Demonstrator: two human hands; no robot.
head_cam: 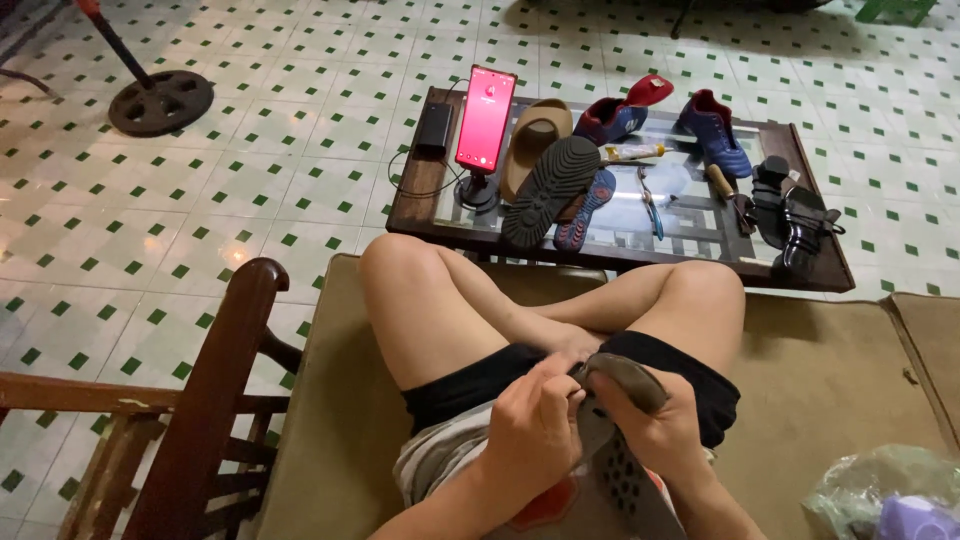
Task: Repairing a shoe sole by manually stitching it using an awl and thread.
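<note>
Hands — left hand (530, 425), right hand (660, 430) — grip grey shoe (620, 440).

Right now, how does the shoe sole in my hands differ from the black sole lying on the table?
The sole in hand is grey with round holes and is gripped by the left hand and right hand over the lap. The black sole has fine ridged tread and lies untouched on the low table, propped against a tan sole. Both are loose soles showing their undersides.
</note>
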